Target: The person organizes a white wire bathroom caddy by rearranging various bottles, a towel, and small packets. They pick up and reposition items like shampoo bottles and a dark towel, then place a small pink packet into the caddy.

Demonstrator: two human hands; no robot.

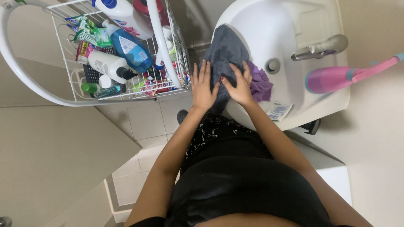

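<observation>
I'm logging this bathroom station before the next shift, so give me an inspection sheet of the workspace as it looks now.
Surface: white sink, basin bare around the drain.
Job's things: grey cloth draped over the sink's front rim; purple cloth beside it.
Clutter: small packet on the rim; pink spray bottle near the faucet.
Grippers: left hand and right hand both flat on the grey cloth, fingers spread.
Cables: nothing seen.
Surroundings: white wire rack full of bottles, tiled floor.
</observation>
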